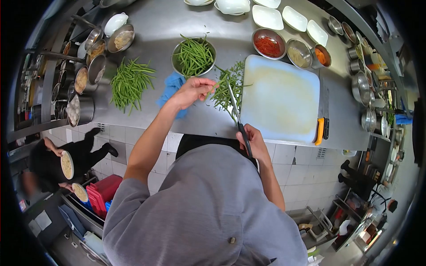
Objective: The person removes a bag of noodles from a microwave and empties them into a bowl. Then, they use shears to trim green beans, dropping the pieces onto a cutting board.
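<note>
My left hand pinches green beans between thumb and fingers, near the rim of a steel bowl heaped with green beans. My right hand is closed around the black handle of a pair of scissors, whose long metal blades point up towards the beans in my left hand. Under the blades lies a loose pile of green trimmings, against the left edge of a white cutting board. A larger pile of green beans lies further left. A blue cloth is beneath my left wrist.
Bowls of red strips, pale pieces and orange pieces stand behind the board. Orange-handled and black-handled tools lie at its right. White dishes line the back. A person holds containers at far left.
</note>
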Motion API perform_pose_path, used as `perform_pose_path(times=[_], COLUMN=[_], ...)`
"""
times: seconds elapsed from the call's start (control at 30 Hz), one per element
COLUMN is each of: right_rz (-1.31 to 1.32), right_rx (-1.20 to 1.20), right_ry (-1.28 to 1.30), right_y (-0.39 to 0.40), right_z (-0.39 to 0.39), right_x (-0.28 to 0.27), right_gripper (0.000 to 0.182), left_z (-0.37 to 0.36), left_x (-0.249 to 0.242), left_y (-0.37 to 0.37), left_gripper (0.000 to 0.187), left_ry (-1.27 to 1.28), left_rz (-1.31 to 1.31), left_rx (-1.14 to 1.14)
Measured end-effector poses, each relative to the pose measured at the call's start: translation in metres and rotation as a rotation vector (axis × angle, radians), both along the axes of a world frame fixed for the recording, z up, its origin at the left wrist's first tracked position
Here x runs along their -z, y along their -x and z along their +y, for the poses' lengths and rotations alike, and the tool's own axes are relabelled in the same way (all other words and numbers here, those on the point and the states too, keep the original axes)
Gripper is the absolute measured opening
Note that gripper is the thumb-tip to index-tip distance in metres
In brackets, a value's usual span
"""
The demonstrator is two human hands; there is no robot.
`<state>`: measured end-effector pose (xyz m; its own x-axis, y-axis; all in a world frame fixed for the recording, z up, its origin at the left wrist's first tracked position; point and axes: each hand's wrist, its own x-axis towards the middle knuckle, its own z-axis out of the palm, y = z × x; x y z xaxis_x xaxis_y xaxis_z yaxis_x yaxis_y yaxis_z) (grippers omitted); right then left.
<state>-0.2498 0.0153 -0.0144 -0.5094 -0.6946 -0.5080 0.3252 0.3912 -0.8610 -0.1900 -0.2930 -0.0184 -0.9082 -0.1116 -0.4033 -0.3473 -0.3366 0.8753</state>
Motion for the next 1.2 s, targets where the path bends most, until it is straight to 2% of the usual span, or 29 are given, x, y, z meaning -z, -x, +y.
perform_pose_path(times=[0.47,0.57,0.7,0.87,1.2], right_rz=[-0.041,-0.043,-0.095,-0.101,-0.073], right_rx=[0.057,0.11,0.136,0.011,-0.01], right_ry=[-0.063,-0.053,-0.029,-0.019,0.002], right_y=[-0.009,-0.012,-0.011,-0.009,-0.004], right_z=[0.014,0.017,0.019,0.015,0.005], right_x=[0.01,0.018,0.019,0.006,0.006], right_gripper=[0.046,0.046,0.044,0.04,0.044], left_z=[0.016,0.022,0.023,0.03,0.046], left_x=[0.02,0.021,0.028,0.033,0.045], left_y=[0.004,0.004,0.006,0.01,0.006], left_gripper=[0.023,0.025,0.017,0.012,0.014], left_ry=[0.026,-0.077,-0.336,-0.537,-0.589], left_rz=[-0.052,-0.063,0.124,0.216,0.202], left_rx=[0.113,0.011,-0.219,-0.513,-0.541])
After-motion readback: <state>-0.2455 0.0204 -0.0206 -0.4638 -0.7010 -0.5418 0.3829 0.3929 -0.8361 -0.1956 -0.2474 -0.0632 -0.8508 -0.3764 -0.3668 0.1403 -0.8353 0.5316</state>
